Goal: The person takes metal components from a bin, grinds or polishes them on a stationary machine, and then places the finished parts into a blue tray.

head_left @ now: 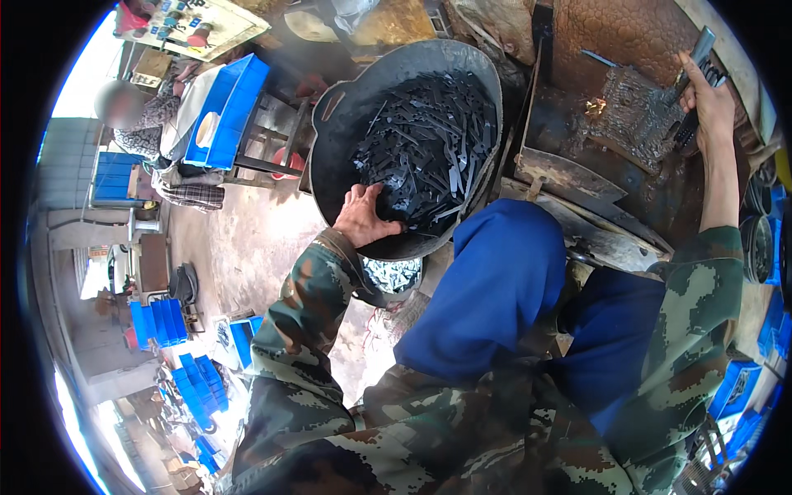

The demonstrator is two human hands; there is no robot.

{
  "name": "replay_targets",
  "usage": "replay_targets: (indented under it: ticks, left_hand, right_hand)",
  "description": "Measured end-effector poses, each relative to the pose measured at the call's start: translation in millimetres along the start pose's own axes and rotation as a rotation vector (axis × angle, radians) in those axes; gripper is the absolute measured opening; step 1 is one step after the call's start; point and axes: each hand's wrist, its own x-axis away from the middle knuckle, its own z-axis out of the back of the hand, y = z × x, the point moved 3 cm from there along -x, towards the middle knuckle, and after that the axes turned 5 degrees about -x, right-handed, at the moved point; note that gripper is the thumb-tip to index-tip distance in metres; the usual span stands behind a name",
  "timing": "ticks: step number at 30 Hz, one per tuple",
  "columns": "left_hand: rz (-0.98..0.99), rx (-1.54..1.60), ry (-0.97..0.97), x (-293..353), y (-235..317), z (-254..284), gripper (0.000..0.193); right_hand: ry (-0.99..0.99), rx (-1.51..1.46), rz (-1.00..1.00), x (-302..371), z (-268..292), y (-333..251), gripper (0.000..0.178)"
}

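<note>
A large dark basin stands before me, filled with many thin dark metal strips. My left hand reaches over its near-left rim. The thumb is spread from the fingers, which touch or nearly touch the strips; no strip shows in its grasp. At the far right my right hand is closed around a grey metal bar that slants over a grimy metal work surface. Part of the bar is hidden by the fingers. Beside it lies a rough, wet-looking dark block.
A bucket of shiny small pieces stands under the basin's near side. Worn boards edge the work surface close to my knees. At the left, another person sits by a blue tray. Stacked blue bins stand lower left.
</note>
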Motion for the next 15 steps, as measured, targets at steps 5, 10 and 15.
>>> replay_targets:
  ticks: [5,10,15]
  left_hand:
    - [0.088,-0.072,-0.026,-5,23,-2,0.11]
    - [0.103,0.039,0.004,-8,3,-18,0.102]
    - [0.043,0.125,-0.073,-19,-17,-25,0.101]
  right_hand:
    - [-0.001,-0.018,0.012,2,2,-1,0.029]
    - [-0.017,-0.04,0.013,0,-2,2,0.027]
    - [-0.026,-0.026,0.004,-1,-10,2,0.026]
